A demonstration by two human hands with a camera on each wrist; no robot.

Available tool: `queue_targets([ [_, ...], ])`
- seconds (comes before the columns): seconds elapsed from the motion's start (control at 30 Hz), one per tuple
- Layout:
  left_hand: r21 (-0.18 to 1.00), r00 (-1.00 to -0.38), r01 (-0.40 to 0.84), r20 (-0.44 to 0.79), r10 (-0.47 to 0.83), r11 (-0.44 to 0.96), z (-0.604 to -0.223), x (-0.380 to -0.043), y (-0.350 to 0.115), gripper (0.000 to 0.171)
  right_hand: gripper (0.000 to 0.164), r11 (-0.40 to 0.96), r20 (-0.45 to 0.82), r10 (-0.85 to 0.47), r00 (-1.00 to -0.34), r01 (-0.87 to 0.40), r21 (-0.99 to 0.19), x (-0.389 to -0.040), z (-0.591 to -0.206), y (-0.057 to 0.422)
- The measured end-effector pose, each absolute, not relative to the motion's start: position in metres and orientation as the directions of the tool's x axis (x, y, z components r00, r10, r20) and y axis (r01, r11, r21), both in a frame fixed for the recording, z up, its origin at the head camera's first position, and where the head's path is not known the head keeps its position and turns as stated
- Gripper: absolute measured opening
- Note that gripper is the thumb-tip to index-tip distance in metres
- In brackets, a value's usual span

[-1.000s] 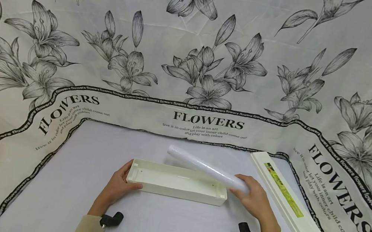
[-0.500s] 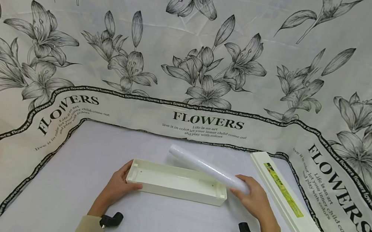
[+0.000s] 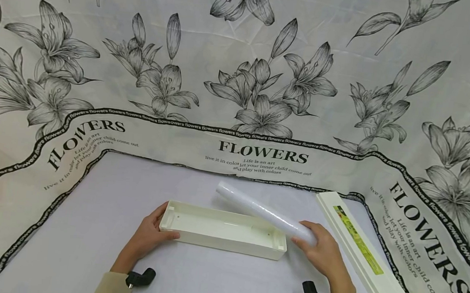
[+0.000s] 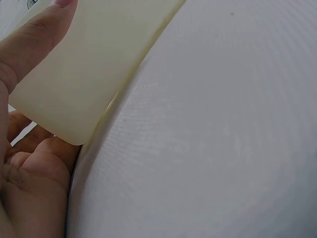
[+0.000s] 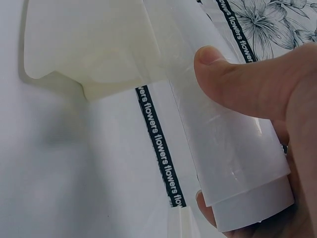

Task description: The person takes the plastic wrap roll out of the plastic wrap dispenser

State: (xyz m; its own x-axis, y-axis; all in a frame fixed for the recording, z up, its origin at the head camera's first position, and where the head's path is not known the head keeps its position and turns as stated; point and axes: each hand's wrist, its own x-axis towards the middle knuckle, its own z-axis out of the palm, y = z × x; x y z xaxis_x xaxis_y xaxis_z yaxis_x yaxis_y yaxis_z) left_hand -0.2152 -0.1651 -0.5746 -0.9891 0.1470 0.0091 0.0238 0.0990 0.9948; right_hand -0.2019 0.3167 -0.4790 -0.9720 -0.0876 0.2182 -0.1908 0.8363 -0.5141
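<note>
My left hand (image 3: 151,230) grips the left end of a long off-white open box (image 3: 225,244), its thumb on the front wall. Close up in the left wrist view, the thumb lies on the box's side wall (image 4: 99,74) and the fingers curl round the corner. My right hand (image 3: 320,251) holds a roll of cling film (image 3: 263,210) by its right end. The roll slants up to the left above the box's back right part. In the right wrist view, a white core (image 5: 255,206) sticks out of the film and the thumb presses the roll's side.
A long white lid (image 3: 362,253) with a yellow-green label lies slanted at the right. White cloth (image 3: 222,282) covers the table. A flower-printed curtain (image 3: 260,153) rises along the back and both sides.
The cling film roll in my right hand has shifted slightly to the right. The left hand, the box and the lid stay where they were.
</note>
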Motion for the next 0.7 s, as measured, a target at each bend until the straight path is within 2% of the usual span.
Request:
queue_targets([
  [0.7, 0.996, -0.988, 0.015, 0.001, 0.152, 0.089, -0.5742, -0.2164, -0.1651, 0.118, 0.054, 0.839, 0.193, -0.068, -0.979, -0.161, -0.52, -0.202, -0.4808, 0.322],
])
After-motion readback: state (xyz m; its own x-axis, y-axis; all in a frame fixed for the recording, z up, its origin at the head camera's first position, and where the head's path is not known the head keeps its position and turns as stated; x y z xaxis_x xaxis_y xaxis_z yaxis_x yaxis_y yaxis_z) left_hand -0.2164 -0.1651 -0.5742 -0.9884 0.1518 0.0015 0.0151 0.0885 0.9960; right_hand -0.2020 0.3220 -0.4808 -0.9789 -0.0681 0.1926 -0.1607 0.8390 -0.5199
